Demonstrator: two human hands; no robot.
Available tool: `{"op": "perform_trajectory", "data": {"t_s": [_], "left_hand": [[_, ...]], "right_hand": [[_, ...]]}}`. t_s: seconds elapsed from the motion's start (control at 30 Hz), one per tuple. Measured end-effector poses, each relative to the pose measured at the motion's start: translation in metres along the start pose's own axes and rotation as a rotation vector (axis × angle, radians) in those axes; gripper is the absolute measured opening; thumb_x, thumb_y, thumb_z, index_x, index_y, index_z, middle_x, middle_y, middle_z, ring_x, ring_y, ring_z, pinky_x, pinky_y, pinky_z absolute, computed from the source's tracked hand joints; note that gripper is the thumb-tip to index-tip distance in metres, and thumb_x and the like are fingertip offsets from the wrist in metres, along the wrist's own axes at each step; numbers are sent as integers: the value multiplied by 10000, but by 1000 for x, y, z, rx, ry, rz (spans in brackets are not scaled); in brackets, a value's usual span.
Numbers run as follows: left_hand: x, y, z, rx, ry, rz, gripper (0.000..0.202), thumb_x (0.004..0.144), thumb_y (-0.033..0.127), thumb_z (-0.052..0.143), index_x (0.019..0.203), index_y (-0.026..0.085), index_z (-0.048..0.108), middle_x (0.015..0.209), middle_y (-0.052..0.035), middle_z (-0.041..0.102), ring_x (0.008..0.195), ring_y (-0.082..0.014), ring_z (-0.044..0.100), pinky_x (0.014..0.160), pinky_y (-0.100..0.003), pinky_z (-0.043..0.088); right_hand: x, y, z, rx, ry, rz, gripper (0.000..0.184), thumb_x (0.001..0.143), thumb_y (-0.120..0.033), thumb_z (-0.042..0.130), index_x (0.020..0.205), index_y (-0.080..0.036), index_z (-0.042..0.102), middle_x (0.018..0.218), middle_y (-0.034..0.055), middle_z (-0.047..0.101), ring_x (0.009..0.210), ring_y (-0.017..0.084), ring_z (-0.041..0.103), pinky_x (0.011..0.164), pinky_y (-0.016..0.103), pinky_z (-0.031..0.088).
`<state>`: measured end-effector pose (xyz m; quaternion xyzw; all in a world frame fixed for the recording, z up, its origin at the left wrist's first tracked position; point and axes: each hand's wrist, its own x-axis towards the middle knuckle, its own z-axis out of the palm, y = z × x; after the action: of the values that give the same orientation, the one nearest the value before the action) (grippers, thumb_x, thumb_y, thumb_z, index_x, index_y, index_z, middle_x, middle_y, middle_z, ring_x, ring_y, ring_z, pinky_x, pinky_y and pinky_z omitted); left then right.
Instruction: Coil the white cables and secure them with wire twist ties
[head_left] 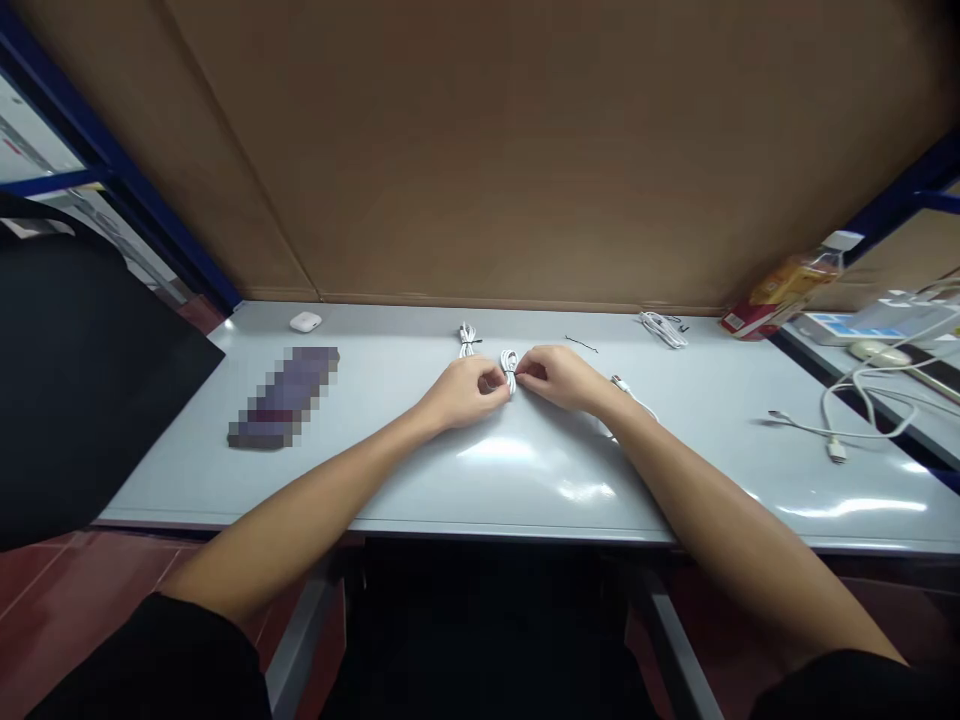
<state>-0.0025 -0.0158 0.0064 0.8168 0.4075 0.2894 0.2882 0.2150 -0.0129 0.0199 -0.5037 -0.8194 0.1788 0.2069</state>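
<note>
A small coiled white cable (509, 366) lies on the table between my two hands, with a black twist tie (511, 373) around its middle. My left hand (466, 392) is closed, its thumb and fingertips pinching at the lower left side of the coil. On the other side, my right hand (559, 376) is closed in a pinch at the right end of the tie. Just behind my left hand lies another white cable bundle (468, 338), bound with a black tie. A loose white cable (637, 400) is partly hidden by my right forearm.
A loose black tie (581, 344) and a coiled white cable (664, 330) lie toward the back. A white earbud case (305, 322) and a blurred dark object (289, 395) are at left. At right are a drink bottle (795, 285) and tangled white cables (862, 432).
</note>
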Motion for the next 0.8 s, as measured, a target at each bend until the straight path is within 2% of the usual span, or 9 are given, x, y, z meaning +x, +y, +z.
{"op": "perform_trajectory", "data": {"t_s": [0.1, 0.2, 0.37, 0.5, 0.63, 0.7, 0.8], "left_hand": [[1, 1, -1, -139, 22, -119, 138, 864, 333, 682, 869, 200, 647, 912, -26, 722, 774, -166, 652, 696, -295, 486], [2, 4, -1, -394, 32, -256, 236, 885, 370, 708, 994, 213, 570, 982, -54, 736, 812, -178, 709, 640, -268, 485], [4, 10, 1, -773, -33, -400, 264, 953, 384, 679, 1061, 218, 503, 871, -55, 733, 750, -185, 740, 629, -273, 522], [5, 10, -4, -957, -34, -493, 155, 946, 285, 660, 996, 188, 550, 754, -29, 693, 602, -130, 655, 576, -245, 507], [7, 10, -10, -1076, -47, -501, 79, 920, 225, 638, 902, 152, 612, 674, -7, 627, 530, -84, 568, 514, -205, 465], [7, 12, -12, -1064, -27, -489, 96, 907, 199, 646, 979, 159, 597, 702, -14, 661, 558, -95, 602, 539, -209, 483], [7, 14, -10, -986, 13, -419, 287, 910, 180, 669, 1150, 191, 511, 817, -39, 739, 638, -131, 679, 628, -261, 547]], "right_hand": [[-1, -2, 0, -12, 59, -59, 143, 895, -187, 575, 890, -194, 718, 879, 56, 731, 740, 187, 621, 686, 307, 454], [-2, -5, 0, -9, 111, -115, 158, 936, -206, 552, 919, -200, 709, 899, 64, 722, 755, 190, 625, 698, 315, 460], [-3, -7, 2, -44, 168, -239, 159, 982, -224, 551, 957, -199, 706, 913, 65, 700, 754, 186, 618, 697, 313, 456], [-2, -10, 3, -225, 209, -363, 228, 1040, -216, 480, 994, -201, 703, 928, 79, 681, 766, 198, 594, 690, 323, 439], [-1, -16, 2, -363, 255, -447, 291, 1053, -154, 425, 962, -226, 692, 912, 71, 675, 784, 209, 573, 722, 344, 421], [-3, -18, 2, -279, 285, -426, 231, 1044, -190, 478, 961, -223, 692, 921, 70, 675, 795, 205, 587, 713, 334, 428], [-5, -18, 0, -44, 278, -307, 162, 1007, -272, 570, 934, -218, 703, 902, 54, 682, 765, 183, 604, 678, 310, 442]]}}
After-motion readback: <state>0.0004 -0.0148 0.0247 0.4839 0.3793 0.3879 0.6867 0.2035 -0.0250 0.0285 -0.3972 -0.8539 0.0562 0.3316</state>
